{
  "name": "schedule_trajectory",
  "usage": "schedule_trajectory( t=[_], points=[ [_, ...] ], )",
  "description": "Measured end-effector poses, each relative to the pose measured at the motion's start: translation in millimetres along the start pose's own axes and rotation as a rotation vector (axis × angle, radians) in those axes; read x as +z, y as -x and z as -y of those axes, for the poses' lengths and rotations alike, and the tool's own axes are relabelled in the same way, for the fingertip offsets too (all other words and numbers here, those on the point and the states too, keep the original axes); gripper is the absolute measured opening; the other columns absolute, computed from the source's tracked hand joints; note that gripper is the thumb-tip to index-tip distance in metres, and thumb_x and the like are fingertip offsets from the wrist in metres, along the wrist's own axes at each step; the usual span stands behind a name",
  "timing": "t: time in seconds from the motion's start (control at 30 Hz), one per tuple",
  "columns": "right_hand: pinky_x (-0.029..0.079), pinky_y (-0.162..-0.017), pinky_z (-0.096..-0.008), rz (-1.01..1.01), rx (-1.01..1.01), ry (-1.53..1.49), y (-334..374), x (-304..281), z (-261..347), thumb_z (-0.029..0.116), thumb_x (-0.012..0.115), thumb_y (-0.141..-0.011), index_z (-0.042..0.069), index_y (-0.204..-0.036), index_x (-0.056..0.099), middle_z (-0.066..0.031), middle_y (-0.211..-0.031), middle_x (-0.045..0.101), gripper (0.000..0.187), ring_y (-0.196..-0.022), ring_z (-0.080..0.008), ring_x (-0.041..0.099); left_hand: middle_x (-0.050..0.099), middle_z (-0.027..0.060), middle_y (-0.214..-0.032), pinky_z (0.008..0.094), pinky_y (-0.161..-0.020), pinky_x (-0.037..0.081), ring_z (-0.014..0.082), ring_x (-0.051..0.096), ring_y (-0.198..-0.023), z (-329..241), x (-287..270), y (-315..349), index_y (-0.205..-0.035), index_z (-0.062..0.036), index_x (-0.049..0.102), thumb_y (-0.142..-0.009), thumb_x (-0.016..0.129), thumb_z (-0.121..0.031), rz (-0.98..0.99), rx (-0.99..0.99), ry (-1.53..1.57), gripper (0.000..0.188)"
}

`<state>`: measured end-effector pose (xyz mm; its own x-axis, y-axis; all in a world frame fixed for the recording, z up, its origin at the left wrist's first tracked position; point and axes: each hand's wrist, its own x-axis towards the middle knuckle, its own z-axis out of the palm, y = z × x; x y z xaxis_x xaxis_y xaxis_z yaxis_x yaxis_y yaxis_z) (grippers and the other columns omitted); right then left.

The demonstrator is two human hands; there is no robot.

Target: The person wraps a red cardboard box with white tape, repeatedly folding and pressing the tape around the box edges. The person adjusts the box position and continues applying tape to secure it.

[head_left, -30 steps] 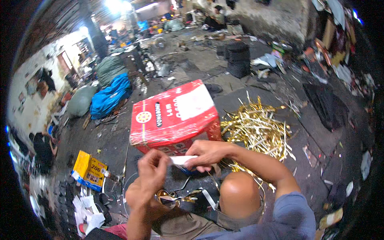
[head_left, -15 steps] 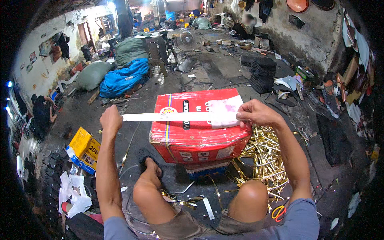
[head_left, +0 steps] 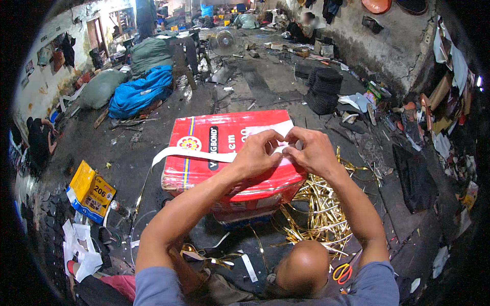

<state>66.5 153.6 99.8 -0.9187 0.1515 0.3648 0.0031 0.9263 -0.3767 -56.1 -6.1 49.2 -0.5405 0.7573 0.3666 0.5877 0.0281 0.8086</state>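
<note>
A red cardboard box (head_left: 199, 120) wrapped in tape stands in front of my knees, with white material lying on its top right. My left hand (head_left: 258, 153) and my right hand (head_left: 312, 150) meet over that corner, thumbs and fingertips pinched close together. Between them they grip one end of a white strip (head_left: 196, 153). From my left hand the strip runs loosely across the box top, and its free end curls down over the left edge. What exactly lies between the fingertips is partly hidden by the fingers.
Shiny gold strips (head_left: 324, 214) lie heaped right of the box. Orange-handled scissors (head_left: 342, 274) rest beside my right knee. At left are a yellow carton (head_left: 91, 191) and white scraps (head_left: 81, 250). Farther off are a blue bundle (head_left: 140, 94), a black stack (head_left: 323, 91) and a fan (head_left: 222, 42).
My left hand has moved right, from the strip's far left end to beside my right hand. The strip, stretched straight before, now hangs slack over the box. My view has shifted slightly.
</note>
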Motion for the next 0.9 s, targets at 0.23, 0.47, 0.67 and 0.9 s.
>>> schedule_trajectory(
  t=[0.23, 0.47, 0.67, 0.9],
  points=[
    [0.056, -0.081, -0.0425, -0.039, -0.033, -0.083, 15.5, -0.8, -17.1, 0.029, 0.08, -0.084, 0.013, -0.102, 0.079, -0.0095, -0.099, 0.068, 0.024, -0.09, -0.031, 0.07, 0.07, 0.0147, -0.091, 0.0401, -0.076, 0.053, 0.0268, 0.066, -0.083, -5.7, 7.5, 5.5, -0.099, -0.0003, 0.075, -0.085, 0.073, -0.014, -0.086, 0.104, -0.094, 0.019],
    [0.056, -0.081, -0.0418, -0.024, -0.108, -0.025, 24.1, -2.2, -18.4, 0.024, 0.078, -0.088, 0.012, -0.104, 0.081, -0.0092, -0.101, 0.065, 0.021, -0.089, -0.03, 0.069, 0.069, 0.0135, -0.093, 0.0407, -0.074, 0.053, 0.0275, 0.066, -0.083, -0.1, 9.0, 9.9, -0.094, -0.0036, 0.078, -0.087, 0.072, -0.013, -0.08, 0.181, -0.174, 0.013],
    [0.055, -0.084, -0.042, 0.019, -0.189, -0.087, 10.3, -7.8, -34.4, 0.031, 0.08, -0.085, 0.011, -0.101, 0.083, -0.012, -0.1, 0.063, 0.025, -0.092, -0.0306, 0.067, 0.068, 0.0123, -0.088, 0.0376, -0.07, 0.052, 0.024, 0.066, -0.08, 7.8, 9.7, 3.2, -0.093, -0.0036, 0.078, -0.083, 0.077, -0.014, -0.077, 0.132, -0.084, 0.015],
    [0.052, -0.077, -0.0386, -0.098, -0.081, -0.169, 17.7, 10.1, -32.2, 0.026, 0.083, -0.082, 0.008, -0.096, 0.083, -0.0103, -0.089, 0.061, 0.023, -0.084, -0.0261, 0.064, 0.07, 0.0147, -0.089, 0.0408, -0.073, 0.054, 0.0302, 0.07, -0.081, 5.3, 8.4, 8.9, -0.091, -0.0041, 0.078, -0.084, 0.079, -0.022, -0.14, 0.095, -0.07, 0.019]
  ],
)
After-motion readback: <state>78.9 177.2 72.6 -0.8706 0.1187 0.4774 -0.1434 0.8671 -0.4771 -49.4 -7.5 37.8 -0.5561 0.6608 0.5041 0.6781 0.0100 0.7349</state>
